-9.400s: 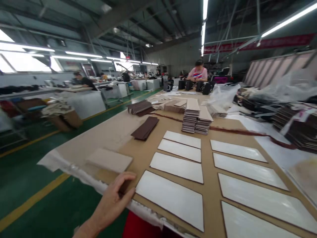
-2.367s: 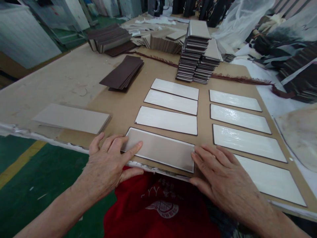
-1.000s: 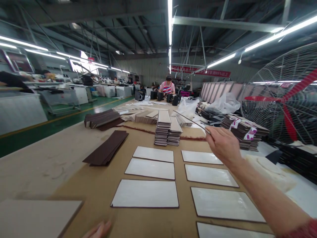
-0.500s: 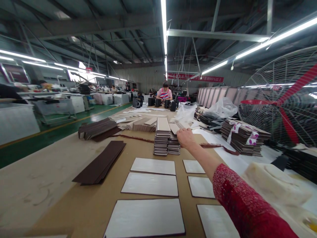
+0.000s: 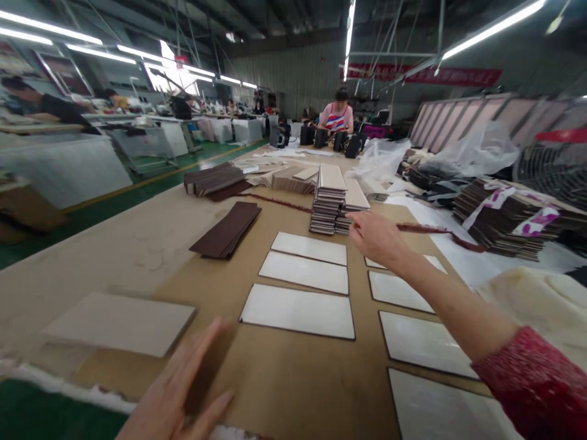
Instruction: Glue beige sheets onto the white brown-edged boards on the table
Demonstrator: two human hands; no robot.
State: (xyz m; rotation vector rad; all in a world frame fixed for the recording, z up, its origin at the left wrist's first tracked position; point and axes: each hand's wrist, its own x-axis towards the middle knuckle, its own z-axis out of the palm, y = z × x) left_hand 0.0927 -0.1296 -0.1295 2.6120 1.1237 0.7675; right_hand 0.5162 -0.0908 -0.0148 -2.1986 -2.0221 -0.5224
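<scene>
My left hand [image 5: 183, 385] is slightly blurred at the lower left, its fingers and thumb apart with nothing between them. To its left lies a flat greyish-beige panel [image 5: 123, 321]. My right hand [image 5: 378, 238] is beside the lower stack of panels [image 5: 355, 194]; its index finger points at the stack's side and its other fingers curl under, partly hidden. A taller stack of dark-edged panels [image 5: 328, 198] stands directly to the left. White, dark-rimmed panels [image 5: 298, 310] lie in two columns nearer me, and my right forearm covers part of the right column.
Dark brown strips [image 5: 227, 231] lie fanned on the brown board; more brown strips [image 5: 213, 178] are behind. A tied bundle of panels [image 5: 509, 214] and white cloth [image 5: 532, 305] sit at the right. A person [image 5: 337, 116] works at the table's far end beside black boxes.
The view has tilted down and turned left. My left hand has come into view. My right hand has moved from the top of the lower stack to its near right side.
</scene>
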